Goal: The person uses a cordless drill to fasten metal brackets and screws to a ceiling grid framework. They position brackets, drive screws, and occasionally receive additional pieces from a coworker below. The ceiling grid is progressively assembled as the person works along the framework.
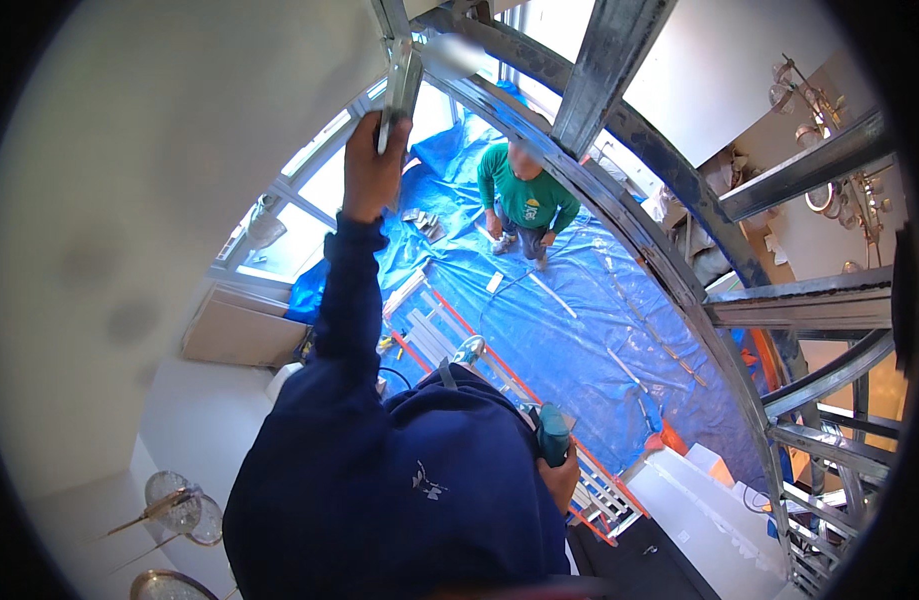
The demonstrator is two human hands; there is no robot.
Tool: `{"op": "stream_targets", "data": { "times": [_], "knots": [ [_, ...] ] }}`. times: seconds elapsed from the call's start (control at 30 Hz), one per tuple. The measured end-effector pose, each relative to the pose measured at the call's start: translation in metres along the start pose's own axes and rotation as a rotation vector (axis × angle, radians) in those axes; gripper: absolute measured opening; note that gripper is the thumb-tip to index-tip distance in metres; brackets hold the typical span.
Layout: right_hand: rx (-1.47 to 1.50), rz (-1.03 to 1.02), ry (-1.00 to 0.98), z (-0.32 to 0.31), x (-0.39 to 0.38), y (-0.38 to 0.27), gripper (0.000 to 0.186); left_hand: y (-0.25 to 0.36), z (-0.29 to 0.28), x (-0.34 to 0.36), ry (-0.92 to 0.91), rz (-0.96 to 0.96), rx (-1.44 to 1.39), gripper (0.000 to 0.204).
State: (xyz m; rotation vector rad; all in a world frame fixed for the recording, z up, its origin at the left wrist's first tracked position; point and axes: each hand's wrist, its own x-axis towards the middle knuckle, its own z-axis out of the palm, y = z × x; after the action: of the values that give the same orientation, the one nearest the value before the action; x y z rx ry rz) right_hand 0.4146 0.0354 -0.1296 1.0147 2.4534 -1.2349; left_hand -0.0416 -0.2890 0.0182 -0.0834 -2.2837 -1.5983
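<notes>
My left hand (372, 170) is raised high, its fingers wrapped round the lower end of a short metal stud (403, 85). The top of that stud meets the curved metal framing (619, 190) overhead. Down by my right side, my right hand (561, 480) grips a teal power tool (552, 432); only part of its body shows, so its exact kind is unclear. Below me stands an orange-and-white stepladder (496, 365), with one of my shoes (469, 349) showing on it.
A person in a green shirt (529, 190) stands on the blue tarp (579, 320) covering the floor. Scrap strips (552, 296) lie on it. Glass light fixtures (174, 505) hang at lower left, and others (824, 130) at upper right. The pale ceiling (169, 160) is close on the left.
</notes>
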Motion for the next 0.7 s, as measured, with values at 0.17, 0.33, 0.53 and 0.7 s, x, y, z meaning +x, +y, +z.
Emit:
{"op": "stream_targets", "data": {
  "times": [0.17, 0.33, 0.53, 0.7],
  "knots": [
    [-0.001, 0.03, -0.043, 0.009, 0.0, -0.01, 0.085, 0.006, 0.02, 0.115, -0.132, 0.537, 0.333, 0.036],
    [-0.001, 0.0, -0.007, 0.017, -0.007, -0.03, 0.079, -0.008, 0.085, 0.212, -0.338, 0.558, 0.627, 0.027],
    [0.026, 0.036, -0.036, 0.018, -0.017, -0.048, 0.078, -0.031, 0.123, 0.248, -0.343, 0.489, 0.927, 0.027],
    [-0.019, 0.059, -0.008, 0.023, -0.02, -0.05, 0.08, -0.045, 0.119, 0.252, -0.424, 0.516, 0.761, 0.031]
  ]
}}
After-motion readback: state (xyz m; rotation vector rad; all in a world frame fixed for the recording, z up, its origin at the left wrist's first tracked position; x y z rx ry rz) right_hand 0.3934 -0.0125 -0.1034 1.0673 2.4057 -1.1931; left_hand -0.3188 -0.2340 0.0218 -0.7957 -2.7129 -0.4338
